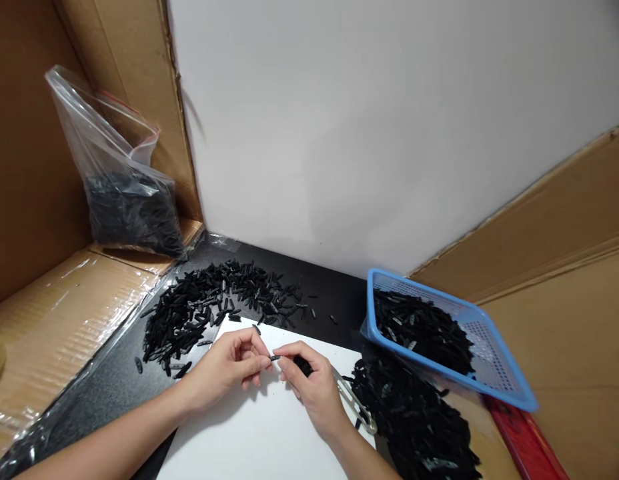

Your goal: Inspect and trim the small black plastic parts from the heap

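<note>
- A small black piece (pixel 275 358) sits pinched between both hands, above the white sheet (pixel 249 433).
- Left hand (pixel 229 367) closes fingertips on one end; right hand (pixel 309 383) grips the other, steadying it.
- Loose pile (pixel 204 310) lies left, within reach; blue basket (pixel 494 387) tilts at right.
- Bag (pixel 124 200) leans against cardboard.

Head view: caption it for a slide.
Both hands, left hand and right hand, pinch a small black plastic piece over white paper sheet.

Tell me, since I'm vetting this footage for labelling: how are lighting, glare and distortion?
Head view: even, soft light on the white wall; glare on the clear plastic bag of black parts and taped cardboard; wide-angle bending tilts the edges; left hand and right hand sharp, casting faint shadows on the white sheet.
</note>
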`<state>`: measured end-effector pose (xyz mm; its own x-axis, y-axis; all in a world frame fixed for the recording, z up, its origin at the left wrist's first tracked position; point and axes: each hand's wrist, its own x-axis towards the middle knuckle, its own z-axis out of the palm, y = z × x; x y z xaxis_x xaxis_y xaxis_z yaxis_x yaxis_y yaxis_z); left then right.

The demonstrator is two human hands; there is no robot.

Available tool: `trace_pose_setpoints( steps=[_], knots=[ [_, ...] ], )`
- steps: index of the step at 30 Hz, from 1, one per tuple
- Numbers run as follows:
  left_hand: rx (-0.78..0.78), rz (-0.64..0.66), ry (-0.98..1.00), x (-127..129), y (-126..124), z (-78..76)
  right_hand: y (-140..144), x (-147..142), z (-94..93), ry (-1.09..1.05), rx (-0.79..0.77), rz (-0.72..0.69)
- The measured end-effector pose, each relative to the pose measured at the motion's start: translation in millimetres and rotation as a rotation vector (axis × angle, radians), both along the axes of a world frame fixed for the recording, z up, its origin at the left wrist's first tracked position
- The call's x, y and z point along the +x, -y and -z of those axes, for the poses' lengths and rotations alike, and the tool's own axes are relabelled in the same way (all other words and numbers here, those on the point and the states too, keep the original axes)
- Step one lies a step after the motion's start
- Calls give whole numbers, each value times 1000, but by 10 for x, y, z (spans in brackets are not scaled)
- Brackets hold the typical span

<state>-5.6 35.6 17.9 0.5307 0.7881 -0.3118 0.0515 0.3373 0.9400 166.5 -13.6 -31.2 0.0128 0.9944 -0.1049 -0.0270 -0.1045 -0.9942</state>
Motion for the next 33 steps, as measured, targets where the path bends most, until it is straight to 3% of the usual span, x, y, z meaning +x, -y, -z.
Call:
trace_pose_setpoints(
  steps=[11, 22, 28, 33],
  knots=[
    [-89, -65, 155, -22, -30, 45, -12, -18, -13, -152, -58, 39],
    [-58, -124, 82, -25, -45, 28, -21, -20, -40, -216, -86, 46],
    [-50, -132, 91, -30, -41, 50, -18, 9, -80, -416, -58, 24],
    [-13, -100, 83, -37, -34, 59, -12, -4, -58, -221, -45, 39]
  ],
)
